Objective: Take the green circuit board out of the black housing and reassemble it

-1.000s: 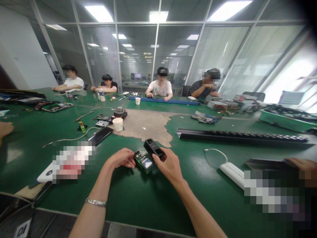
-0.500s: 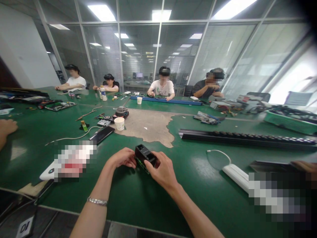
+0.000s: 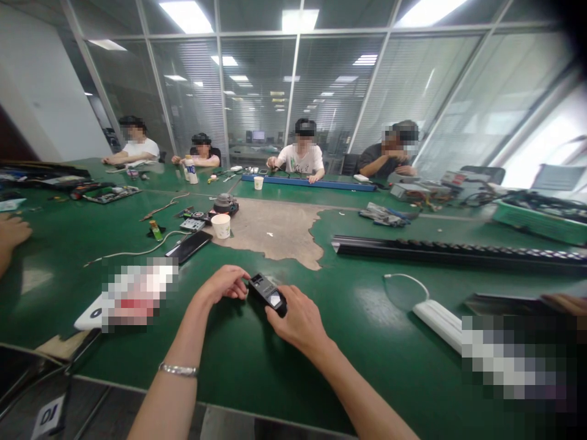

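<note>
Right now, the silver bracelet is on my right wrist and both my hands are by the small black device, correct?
No, the head view shows the silver bracelet on your left wrist, not the right. Your left hand and right hand are by the small black device.

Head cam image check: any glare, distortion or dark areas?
Head view: windows at right blown out, ceiling lights glaring; wide-angle distortion bends the glass-wall frames; top-right corner falls to black; a pixelated block at lower left and another at lower right hide objects; the black device stays fairly sharp.
</note>
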Available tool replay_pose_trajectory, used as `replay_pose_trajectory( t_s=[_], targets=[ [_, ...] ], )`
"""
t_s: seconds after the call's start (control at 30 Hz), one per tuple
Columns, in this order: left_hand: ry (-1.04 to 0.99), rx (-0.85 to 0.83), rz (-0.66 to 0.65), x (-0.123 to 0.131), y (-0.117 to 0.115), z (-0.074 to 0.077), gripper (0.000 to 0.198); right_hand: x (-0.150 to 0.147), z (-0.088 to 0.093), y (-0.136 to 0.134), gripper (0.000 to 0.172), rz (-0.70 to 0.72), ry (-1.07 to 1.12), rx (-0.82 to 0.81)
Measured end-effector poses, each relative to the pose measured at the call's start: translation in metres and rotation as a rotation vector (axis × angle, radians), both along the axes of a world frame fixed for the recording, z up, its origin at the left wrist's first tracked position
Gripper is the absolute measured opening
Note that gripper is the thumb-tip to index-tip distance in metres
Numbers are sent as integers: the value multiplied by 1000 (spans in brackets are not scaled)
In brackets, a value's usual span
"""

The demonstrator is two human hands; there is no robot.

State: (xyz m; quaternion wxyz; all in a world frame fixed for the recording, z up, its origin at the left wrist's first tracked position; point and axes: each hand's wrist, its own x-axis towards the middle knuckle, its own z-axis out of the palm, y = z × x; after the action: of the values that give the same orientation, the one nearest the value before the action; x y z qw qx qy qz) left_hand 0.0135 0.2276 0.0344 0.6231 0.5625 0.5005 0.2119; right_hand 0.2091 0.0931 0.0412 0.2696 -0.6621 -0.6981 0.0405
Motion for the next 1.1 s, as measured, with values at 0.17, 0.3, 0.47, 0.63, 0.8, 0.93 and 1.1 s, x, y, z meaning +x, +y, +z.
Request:
replay_pose_trajectory(
  t_s=[0.17, 0.3, 0.47, 0.63, 0.8, 0.93, 1.1],
  targets=[
    [36, -23, -11, 1, -1, 0, 29, 4, -1, 1, 47, 65, 21, 35],
    [22, -34, -32, 2, -3, 1, 30, -4, -4, 1, 27, 71, 33, 27],
    [10, -36, -47, 2, -3, 0, 30, -17, -8, -1, 25, -4, 20, 54],
    [8, -36, -46, 3, -4, 0, 31, -17, -7, -2, 24, -2, 43, 72],
    [3, -36, -23, 3, -7, 5, 30, -11, 4, -2, 21, 45, 152, 161],
    [-19, -44, -46, 1, -7, 5, 31, 1, 14, 2, 26, 21, 250, 251],
    [4, -50, -54, 2, -4, 2, 32, 22, 9, 13, 25, -113, 216, 228]
  ],
)
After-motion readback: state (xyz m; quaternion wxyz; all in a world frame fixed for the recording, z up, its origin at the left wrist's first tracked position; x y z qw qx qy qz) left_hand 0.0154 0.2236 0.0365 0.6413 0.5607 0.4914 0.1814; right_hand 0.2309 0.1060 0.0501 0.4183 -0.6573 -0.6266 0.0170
